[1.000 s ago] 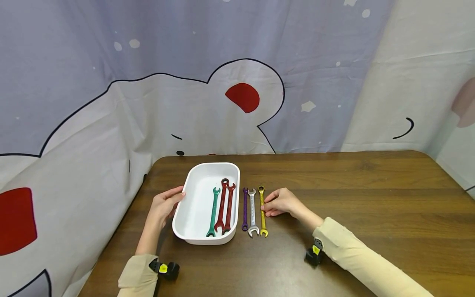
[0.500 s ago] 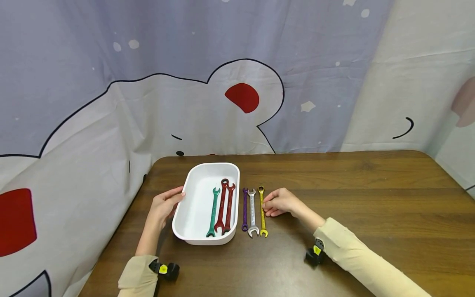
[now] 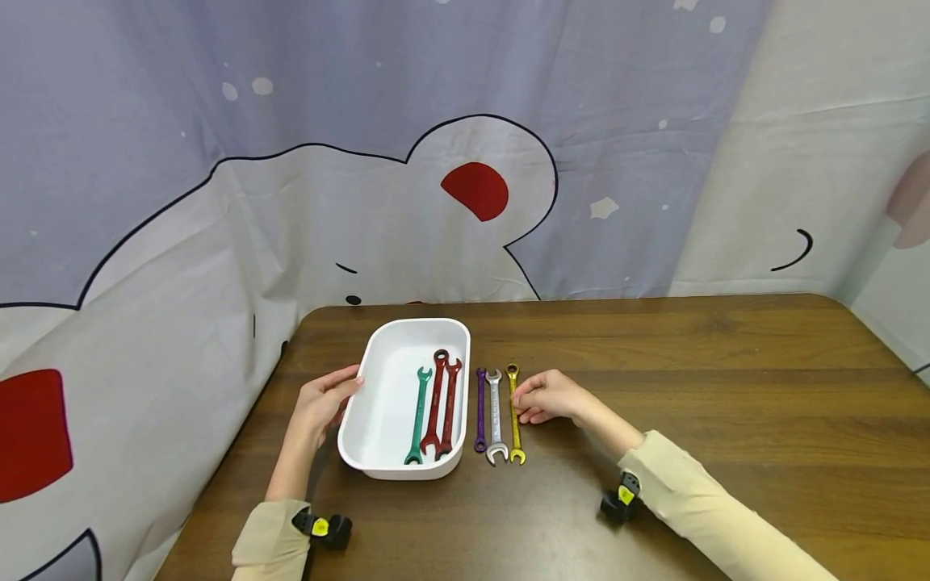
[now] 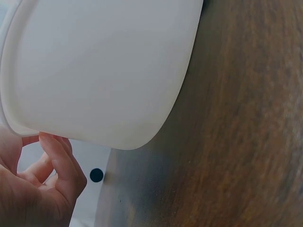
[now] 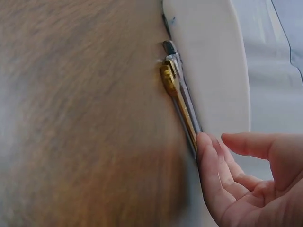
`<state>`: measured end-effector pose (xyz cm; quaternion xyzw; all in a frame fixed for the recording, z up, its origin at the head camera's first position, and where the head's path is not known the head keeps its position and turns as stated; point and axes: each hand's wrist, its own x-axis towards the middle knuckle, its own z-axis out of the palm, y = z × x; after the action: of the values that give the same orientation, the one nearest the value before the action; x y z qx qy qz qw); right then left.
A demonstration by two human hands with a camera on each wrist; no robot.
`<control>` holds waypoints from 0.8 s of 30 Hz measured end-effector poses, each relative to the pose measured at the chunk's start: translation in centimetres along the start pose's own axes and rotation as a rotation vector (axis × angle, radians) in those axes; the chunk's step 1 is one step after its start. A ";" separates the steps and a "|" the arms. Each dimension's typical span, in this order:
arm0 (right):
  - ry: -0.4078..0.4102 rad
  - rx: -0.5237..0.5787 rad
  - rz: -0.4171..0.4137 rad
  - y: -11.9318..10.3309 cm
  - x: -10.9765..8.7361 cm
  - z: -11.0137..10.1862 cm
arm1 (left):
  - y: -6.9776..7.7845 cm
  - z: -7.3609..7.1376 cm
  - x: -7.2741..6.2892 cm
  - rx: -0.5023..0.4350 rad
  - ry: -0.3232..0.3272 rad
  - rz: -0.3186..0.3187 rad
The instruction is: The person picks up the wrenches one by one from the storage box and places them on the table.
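Note:
My left hand (image 3: 320,405) holds the left rim of a white plastic tray (image 3: 378,403), thumb at the edge. In the left wrist view its bent fingers (image 4: 64,163) meet the tray under the rim. A green wrench (image 3: 419,415) and two red wrenches (image 3: 434,403) lie inside. My right hand (image 3: 550,395) is beside a yellow wrench (image 3: 516,436) on the table, fingertips at its middle. The right wrist view shows the thumb spread apart from the fingers (image 5: 210,165), which touch the wrench. To its left lie a silver wrench (image 3: 496,411) and a purple wrench (image 3: 480,411).
The brown wooden table (image 3: 690,387) stretches far to the right of the wrenches. Behind it hangs a patterned cloth (image 3: 617,145), which also runs down the left side. A strapped camera (image 3: 619,502) sits at each wrist.
My right forearm has shifted very slightly to the right, while its fingertips stay at the yellow wrench. The left hand, tray and wrenches look the same.

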<state>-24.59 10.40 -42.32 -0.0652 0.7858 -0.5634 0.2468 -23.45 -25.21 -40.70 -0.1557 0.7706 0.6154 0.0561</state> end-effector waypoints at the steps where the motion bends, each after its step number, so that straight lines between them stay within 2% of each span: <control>1: -0.002 -0.003 -0.003 -0.1 -0.1 0.0 | 0.0 0.0 0.0 0.001 0.000 0.000; 16: -0.015 -0.013 -0.035 -1.1 -0.7 -0.2 | -0.1 0.0 0.0 0.004 0.002 0.005; 24: -0.032 0.008 -0.095 -1.8 -0.9 -0.3 | -0.1 0.0 0.1 -0.003 0.004 0.001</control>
<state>-24.24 10.36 -40.32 -0.1104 0.7755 -0.5765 0.2326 -23.46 -25.22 -40.84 -0.1568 0.7700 0.6161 0.0540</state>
